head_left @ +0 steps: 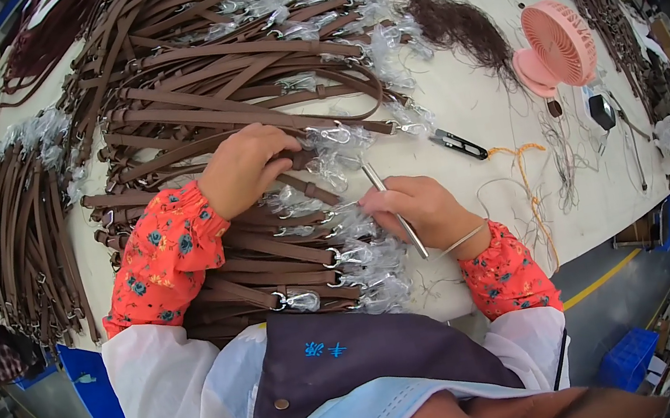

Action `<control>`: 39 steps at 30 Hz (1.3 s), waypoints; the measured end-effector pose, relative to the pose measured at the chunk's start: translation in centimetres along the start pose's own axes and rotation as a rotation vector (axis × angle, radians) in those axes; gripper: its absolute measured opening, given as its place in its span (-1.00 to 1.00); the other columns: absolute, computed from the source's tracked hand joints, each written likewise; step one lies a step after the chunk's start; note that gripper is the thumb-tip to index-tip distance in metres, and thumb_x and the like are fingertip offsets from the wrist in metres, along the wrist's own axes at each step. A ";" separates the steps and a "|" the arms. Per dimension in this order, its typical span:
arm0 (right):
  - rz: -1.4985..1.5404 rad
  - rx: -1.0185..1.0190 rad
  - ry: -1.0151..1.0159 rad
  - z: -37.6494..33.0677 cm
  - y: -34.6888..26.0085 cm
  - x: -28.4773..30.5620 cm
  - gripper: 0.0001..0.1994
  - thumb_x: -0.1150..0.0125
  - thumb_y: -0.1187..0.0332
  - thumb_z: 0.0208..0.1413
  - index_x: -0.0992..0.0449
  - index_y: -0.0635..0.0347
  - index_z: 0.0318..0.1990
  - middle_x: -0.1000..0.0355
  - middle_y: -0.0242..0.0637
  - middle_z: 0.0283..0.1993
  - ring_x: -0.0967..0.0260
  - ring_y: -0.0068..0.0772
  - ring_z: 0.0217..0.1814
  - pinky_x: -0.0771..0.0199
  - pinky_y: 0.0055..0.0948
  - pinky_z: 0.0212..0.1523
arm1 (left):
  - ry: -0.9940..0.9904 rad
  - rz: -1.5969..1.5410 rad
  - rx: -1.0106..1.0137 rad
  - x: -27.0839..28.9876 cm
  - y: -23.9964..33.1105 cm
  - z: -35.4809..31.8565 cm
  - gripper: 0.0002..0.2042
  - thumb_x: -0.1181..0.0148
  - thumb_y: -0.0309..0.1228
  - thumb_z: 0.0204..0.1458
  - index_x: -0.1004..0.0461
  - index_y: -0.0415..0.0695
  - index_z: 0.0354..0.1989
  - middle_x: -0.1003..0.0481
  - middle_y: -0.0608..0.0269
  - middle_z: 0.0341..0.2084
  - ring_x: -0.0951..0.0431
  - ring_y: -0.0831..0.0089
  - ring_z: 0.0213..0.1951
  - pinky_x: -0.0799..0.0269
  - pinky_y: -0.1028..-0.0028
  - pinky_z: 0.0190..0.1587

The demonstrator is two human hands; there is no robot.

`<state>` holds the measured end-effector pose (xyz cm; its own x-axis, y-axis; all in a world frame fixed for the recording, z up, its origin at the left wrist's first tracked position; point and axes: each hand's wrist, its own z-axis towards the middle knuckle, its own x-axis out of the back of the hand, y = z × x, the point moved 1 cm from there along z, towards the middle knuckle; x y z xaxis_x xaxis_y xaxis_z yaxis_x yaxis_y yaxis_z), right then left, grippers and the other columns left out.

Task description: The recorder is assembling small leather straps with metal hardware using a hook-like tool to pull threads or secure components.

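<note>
My left hand (246,167) is closed, thumb and fingers pinching the end of a brown strap (312,187) in the middle of the pile. Just beyond its fingertips lies a metal snap hook (331,134) in clear plastic wrap. To the right, my right hand (424,210) is closed around a slim silver pen-like tool (396,215), held slanted. The tool's upper end is near the wrapped hooks; its exact kind is hard to make out. Thumb and forefinger touch near a strip of clear wrap (352,222), and whether they also pinch it cannot be told.
Many brown straps (227,94) cover the table's left and middle. A black cutter (459,144) with an orange cord (536,202) lies right of my hands. Beyond are dark loose threads (459,24) and a pink fan (556,48). Another strap bundle (29,233) sits at left.
</note>
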<state>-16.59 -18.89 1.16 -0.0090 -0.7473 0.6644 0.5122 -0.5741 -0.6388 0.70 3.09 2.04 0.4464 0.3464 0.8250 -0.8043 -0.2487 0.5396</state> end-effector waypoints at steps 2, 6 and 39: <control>-0.004 0.023 0.016 -0.1 -0.3 -0.8 -0.73 -0.24 0.59 -0.14 -0.43 0.14 -0.22 -0.35 -0.28 -0.46 -0.39 -0.21 -0.47 -0.41 -0.34 -0.47 | 0.120 0.016 -0.030 -1.2 -0.7 0.4 -0.70 -0.22 -0.48 -0.03 -0.50 -0.18 -0.07 -0.52 0.07 -0.17 -0.42 0.09 -0.06 -0.38 0.24 0.01; 0.038 0.059 0.012 -0.1 -1.4 -1.9 -0.72 -0.28 0.57 -0.11 -0.43 0.13 -0.21 -0.34 -0.27 -0.45 -0.37 -0.21 -0.49 -0.41 -0.32 -0.49 | 0.224 0.028 -0.009 -2.6 -1.8 2.2 -0.69 -0.27 -0.49 -0.06 -0.53 -0.19 -0.08 -0.54 0.09 -0.18 -0.44 0.10 -0.15 -0.39 0.27 -0.05; 0.124 -0.267 0.266 0.2 0.8 -0.9 -0.81 -0.28 0.57 0.02 -0.42 0.19 -0.23 -0.46 -0.24 -0.35 -0.44 -0.36 -0.45 -0.44 -0.46 -0.43 | -0.008 -0.253 -0.002 -3.0 1.6 1.1 -0.89 -0.19 -0.32 0.04 -0.54 -0.07 -0.37 -0.51 0.20 -0.54 -0.51 0.25 -0.42 -0.32 0.29 -0.28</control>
<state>-16.00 -18.60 0.11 -0.2014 -0.8569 0.4745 0.2821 -0.5146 -0.8097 -1.44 0.68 0.62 0.6366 0.3904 0.6650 -0.6674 -0.1530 0.7288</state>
